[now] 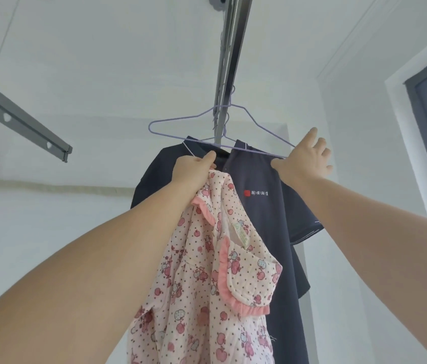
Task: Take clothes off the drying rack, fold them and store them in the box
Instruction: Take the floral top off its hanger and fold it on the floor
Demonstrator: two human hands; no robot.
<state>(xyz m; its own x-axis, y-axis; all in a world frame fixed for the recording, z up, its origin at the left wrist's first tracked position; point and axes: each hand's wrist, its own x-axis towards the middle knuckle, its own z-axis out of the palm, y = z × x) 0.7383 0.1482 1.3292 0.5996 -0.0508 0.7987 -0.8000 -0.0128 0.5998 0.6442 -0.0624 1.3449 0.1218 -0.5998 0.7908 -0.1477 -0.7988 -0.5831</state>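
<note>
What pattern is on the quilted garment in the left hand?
Red apples and small dots on cream quilted garment, pink ruffled trim; head view.

Left hand [194, 168] grips the pink apple-print garment [207, 285]; right hand [304, 158] touches the purple hanger [181, 121].

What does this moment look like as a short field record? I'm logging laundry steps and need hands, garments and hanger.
left hand: grips the pink apple-print garment at its top
right hand: fingers spread, at the right end of the purple hanger
purple hanger: bare, hooked on the overhead rail
dark shirt: still hanging behind, red mark and white lettering on chest
box: not in view
</note>
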